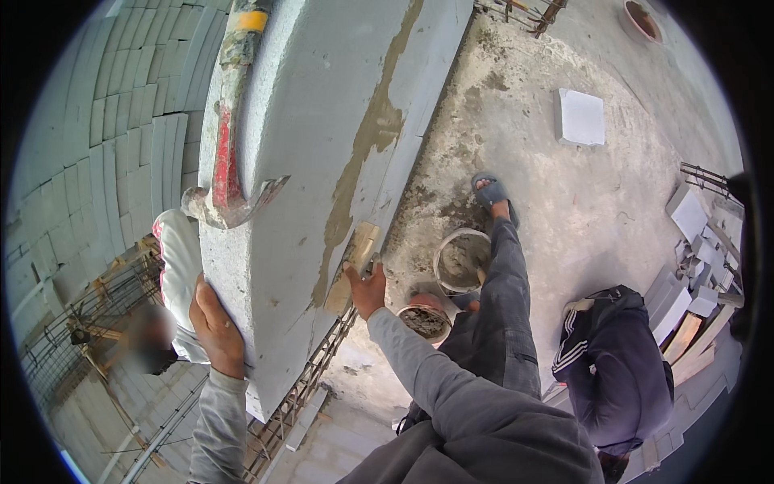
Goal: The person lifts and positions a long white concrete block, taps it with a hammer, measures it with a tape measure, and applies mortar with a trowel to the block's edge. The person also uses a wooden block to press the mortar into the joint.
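Note:
A wall of pale grey blocks [322, 97] runs up the middle of the view, with a wet mortar streak [363, 153] along its side face. My right hand [368, 289] grips a flat, mortar-coated trowel [355, 258], its blade against the lower end of that streak. The trowel's handle is mostly covered by my fingers. At the wall's near end, my left hand [218, 331] lies flat over the top edge, holding nothing. A claw hammer [229, 165] with a worn red shaft rests on top of the wall, head toward me.
Two buckets, one of mortar [461, 260] and one reddish [426, 321], stand by my legs. Beyond the wall, left, is another person [184, 274]. A person in dark clothes [617, 363] bends over at right, near block scraps [703, 266]. A loose block [580, 117] lies on the floor.

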Demonstrator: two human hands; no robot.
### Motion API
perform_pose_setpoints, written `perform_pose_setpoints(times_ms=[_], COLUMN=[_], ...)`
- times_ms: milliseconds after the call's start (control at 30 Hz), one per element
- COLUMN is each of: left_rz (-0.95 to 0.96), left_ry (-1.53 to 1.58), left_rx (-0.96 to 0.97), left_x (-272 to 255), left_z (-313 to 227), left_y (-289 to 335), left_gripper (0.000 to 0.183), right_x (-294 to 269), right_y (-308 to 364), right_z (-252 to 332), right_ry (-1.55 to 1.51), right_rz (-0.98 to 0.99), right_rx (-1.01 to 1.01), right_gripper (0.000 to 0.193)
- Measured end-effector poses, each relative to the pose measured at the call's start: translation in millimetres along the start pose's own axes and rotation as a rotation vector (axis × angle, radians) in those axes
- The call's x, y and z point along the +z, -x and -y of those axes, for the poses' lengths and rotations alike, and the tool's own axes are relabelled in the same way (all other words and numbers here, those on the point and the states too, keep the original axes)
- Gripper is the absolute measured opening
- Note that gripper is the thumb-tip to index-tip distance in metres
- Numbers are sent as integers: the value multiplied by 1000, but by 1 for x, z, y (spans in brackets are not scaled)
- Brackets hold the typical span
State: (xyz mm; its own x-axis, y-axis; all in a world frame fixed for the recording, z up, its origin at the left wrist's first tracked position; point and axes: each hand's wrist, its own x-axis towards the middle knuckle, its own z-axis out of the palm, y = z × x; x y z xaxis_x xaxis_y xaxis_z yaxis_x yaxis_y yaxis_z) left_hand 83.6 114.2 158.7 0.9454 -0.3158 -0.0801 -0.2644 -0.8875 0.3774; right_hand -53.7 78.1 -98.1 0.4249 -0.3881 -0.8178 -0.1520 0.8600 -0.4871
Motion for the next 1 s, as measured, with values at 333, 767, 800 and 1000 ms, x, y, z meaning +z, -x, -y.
perform_pose_setpoints(times_ms=[333,767,800,1000], left_rz=[-27,-68,-64,-54], left_ry=[25,64,34,-10], left_rx=[-80,5,-16,-42], left_x=[6,9,9,8], left_z=[-13,-15,-14,-12], left_y=[-1,-2,-1,-3], left_gripper=[53,51,51,53], right_x=[4,20,20,20], right_y=[-55,-10,-28,-27], right_z=[175,155,184,196], right_ry=[-158,-205,-172,-115], right_rz=[171,139,154,117], right_rx=[-503,-580,-670,-524], right_gripper=[60,73,74,68])
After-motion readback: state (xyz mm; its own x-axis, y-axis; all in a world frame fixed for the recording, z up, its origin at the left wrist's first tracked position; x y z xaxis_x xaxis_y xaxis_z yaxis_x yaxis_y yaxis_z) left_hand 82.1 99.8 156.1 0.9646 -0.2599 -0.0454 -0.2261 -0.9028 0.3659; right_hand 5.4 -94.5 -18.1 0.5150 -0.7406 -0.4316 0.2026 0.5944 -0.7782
